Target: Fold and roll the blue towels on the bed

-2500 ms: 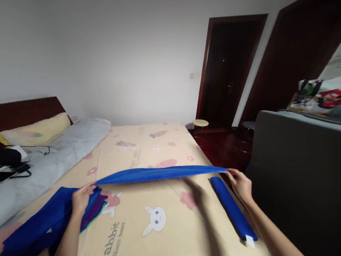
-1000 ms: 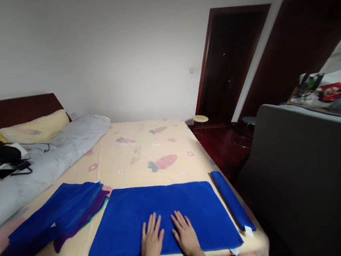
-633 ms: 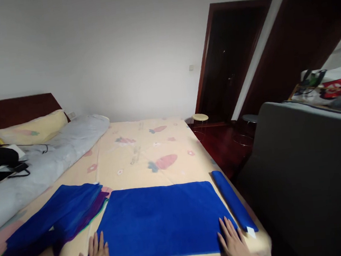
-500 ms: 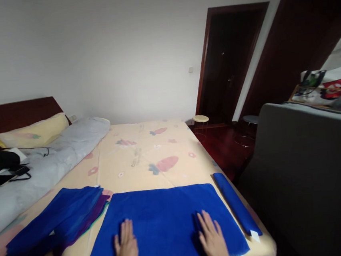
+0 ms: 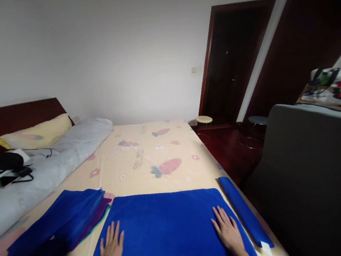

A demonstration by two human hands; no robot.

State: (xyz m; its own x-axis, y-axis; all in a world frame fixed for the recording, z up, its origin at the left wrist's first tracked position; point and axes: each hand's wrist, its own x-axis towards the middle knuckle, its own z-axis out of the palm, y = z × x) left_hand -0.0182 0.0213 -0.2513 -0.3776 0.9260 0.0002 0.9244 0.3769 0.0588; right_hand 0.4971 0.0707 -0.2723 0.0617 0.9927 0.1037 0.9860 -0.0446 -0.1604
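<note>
My left hand (image 5: 112, 247) and right hand (image 5: 228, 230) rest with spread fingers, grasping nothing, on the blue cloth (image 5: 168, 233), flat upon the bed (image 5: 137, 157). One rolled cloth (image 5: 245, 213) at right seems finished; this one and the left pile (image 5: 58, 217) are not rolled.

1. The blue cloth (image 5: 168, 233), stretched in the air between pinching fingers 2.5 seconds ago, now lies flat on the bed (image 5: 193, 178).
2. The left hand (image 5: 111, 244), half a second ago nearer the cloth's middle, is now farther out, near 9 o'clock.
3. The right hand (image 5: 227, 229) is likewise farther out, near 3 o'clock.
4. The cloth's 6 o'clock edge now meets the bottom of the view.
</note>
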